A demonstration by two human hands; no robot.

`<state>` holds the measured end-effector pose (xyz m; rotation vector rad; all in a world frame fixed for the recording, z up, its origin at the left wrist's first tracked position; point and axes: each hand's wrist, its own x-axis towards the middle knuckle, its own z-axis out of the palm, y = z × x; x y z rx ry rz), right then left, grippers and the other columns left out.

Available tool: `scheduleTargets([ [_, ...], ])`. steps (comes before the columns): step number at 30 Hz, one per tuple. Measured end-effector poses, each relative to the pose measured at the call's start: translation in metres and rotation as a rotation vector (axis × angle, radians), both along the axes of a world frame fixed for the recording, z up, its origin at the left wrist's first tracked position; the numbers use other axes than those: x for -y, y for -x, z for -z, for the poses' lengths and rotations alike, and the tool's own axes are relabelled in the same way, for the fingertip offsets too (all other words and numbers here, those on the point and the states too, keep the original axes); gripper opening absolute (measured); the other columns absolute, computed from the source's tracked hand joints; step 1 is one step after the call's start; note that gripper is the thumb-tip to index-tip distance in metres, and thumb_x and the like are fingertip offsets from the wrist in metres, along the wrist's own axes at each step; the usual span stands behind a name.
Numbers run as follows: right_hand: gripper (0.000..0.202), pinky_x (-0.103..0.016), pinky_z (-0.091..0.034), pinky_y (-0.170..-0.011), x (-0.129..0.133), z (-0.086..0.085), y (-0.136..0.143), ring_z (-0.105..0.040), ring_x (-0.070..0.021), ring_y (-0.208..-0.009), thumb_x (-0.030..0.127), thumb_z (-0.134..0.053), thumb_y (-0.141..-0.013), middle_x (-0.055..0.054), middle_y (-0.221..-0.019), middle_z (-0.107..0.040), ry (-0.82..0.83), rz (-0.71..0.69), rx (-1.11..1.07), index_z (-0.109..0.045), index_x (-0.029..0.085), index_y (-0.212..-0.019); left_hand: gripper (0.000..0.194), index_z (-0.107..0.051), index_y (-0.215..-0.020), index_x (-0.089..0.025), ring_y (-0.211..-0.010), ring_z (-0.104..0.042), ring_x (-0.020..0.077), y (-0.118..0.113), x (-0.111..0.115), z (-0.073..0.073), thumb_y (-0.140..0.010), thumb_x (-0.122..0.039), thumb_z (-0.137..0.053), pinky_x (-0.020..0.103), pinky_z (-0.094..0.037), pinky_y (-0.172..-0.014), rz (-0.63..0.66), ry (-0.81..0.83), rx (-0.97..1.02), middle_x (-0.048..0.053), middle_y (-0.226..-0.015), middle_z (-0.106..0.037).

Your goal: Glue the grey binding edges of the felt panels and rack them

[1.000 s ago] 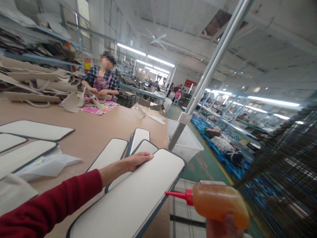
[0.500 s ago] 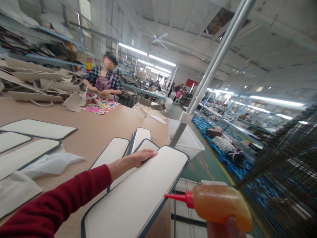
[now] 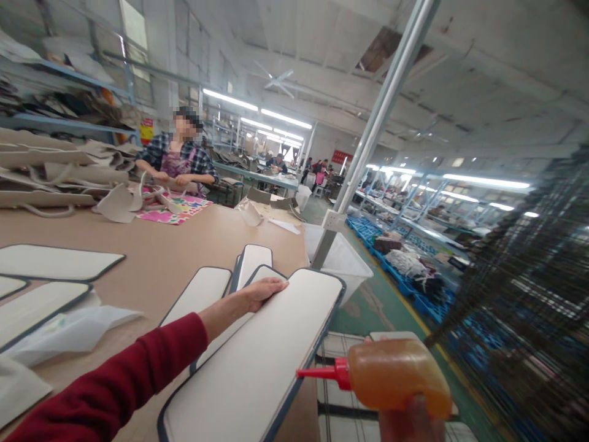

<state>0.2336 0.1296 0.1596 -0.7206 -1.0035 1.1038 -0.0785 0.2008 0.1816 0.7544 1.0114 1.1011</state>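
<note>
Panel (image 3: 248, 356) pinched by left fingers (image 3: 275, 284) | amber bottle (image 3: 396, 371) clasped in right fingers (image 3: 417, 407), red nozzle (image 3: 322, 372) at dark edge (image 3: 288, 402) | oversqueezing could blot white face

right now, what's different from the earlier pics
The white panel has slid a little away from the person, and the red nozzle has travelled along its dark edge toward the near end. Nothing was taken hold of or let go: the left hand still holds the panel, the right hand the amber bottle.
</note>
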Motion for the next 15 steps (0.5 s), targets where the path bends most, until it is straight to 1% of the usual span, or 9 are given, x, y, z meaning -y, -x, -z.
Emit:
scheduleTargets([
  [3, 0.060, -0.045, -0.057, -0.079, 0.003, -0.003, 0.010, -0.065, -0.0294, -0.096, 0.042, -0.068, -0.073, -0.007, -0.108, -0.068, 0.023, 0.031, -0.071, -0.047, 0.031, -0.128, 0.033, -0.055, -0.065, -0.015, -0.046, -0.057, 0.0143, 0.000, -0.005, -0.001, -0.059, -0.037, -0.078, 0.023, -0.044, -0.045, -0.001, -0.011, -0.007, -0.001, -0.051, -0.060],
  [6, 0.063, -0.047, -0.055, -0.081, 0.008, -0.015, 0.023, -0.064, -0.0301, -0.098, 0.044, -0.068, -0.072, -0.009, -0.109, -0.068, 0.036, 0.000, -0.144, -0.046, 0.028, -0.129, 0.032, -0.053, -0.063, -0.015, -0.045, -0.057, 0.0140, 0.000, -0.009, -0.005, -0.061, -0.037, -0.077, 0.023, -0.044, -0.045, 0.000, -0.022, -0.025, -0.001, -0.050, -0.059],
  [8, 0.065, -0.046, -0.054, -0.083, 0.010, -0.023, 0.028, -0.064, -0.0293, -0.100, 0.044, -0.069, -0.071, -0.009, -0.111, -0.067, 0.026, -0.025, -0.204, -0.045, 0.028, -0.129, 0.031, -0.053, -0.064, -0.015, -0.045, -0.057, 0.0135, 0.000, -0.011, -0.009, -0.063, -0.036, -0.077, 0.023, -0.045, -0.046, 0.001, -0.026, -0.034, -0.001, -0.051, -0.060],
  [11, 0.066, -0.047, -0.053, -0.085, 0.009, -0.030, 0.033, -0.065, -0.0288, -0.098, 0.040, -0.074, -0.066, -0.009, -0.110, -0.067, -0.009, -0.040, -0.258, -0.048, 0.029, -0.126, 0.028, -0.053, -0.065, -0.015, -0.047, -0.058, 0.0137, 0.001, -0.012, -0.014, -0.066, -0.033, -0.075, 0.024, -0.046, -0.048, 0.001, -0.026, -0.051, 0.000, -0.052, -0.061],
  [15, 0.070, -0.054, -0.050, -0.086, 0.006, -0.034, 0.037, -0.067, -0.0309, -0.089, 0.038, -0.078, -0.060, -0.011, -0.100, -0.070, -0.028, -0.036, -0.304, -0.051, 0.028, -0.124, 0.022, -0.056, -0.066, -0.016, -0.048, -0.058, 0.0136, 0.004, -0.013, -0.019, -0.072, -0.031, -0.070, 0.024, -0.047, -0.050, -0.017, -0.031, -0.090, -0.001, -0.053, -0.061],
])
